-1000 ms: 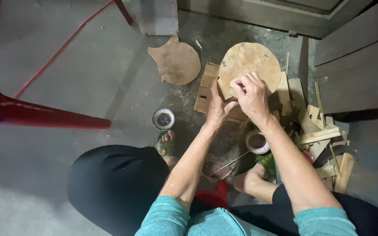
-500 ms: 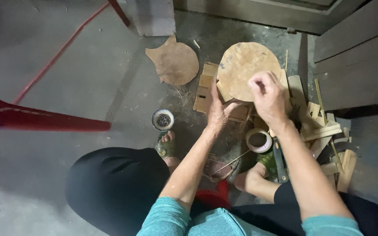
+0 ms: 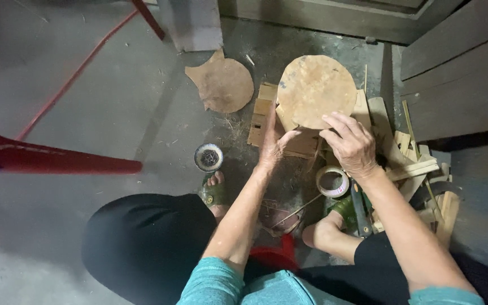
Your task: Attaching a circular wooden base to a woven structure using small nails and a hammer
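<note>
A round tan disc (image 3: pixel 317 87) lies on a stack of small wooden blocks (image 3: pixel 264 116) on the floor in front of me. My left hand (image 3: pixel 273 146) holds the disc's lower left edge, thumb under the rim and fingers up along its side. At the disc's lower right edge rests my right hand (image 3: pixel 352 146), fingers spread, fingertips on the rim and nothing visible in it. A roll of tape (image 3: pixel 332 182) lies just below that hand.
A second tan disc with a small tab (image 3: pixel 224 85) lies to the left. A small patterned bowl (image 3: pixel 208 157) sits by my left foot. Bamboo strips and offcuts (image 3: pixel 416 166) pile up at the right beside wooden boards (image 3: pixel 453 85). A red chair frame (image 3: pixel 57 164) stands at left.
My right hand has slid from the middle of the disc down to its lower right edge. My left hand has shifted slightly along the lower left rim.
</note>
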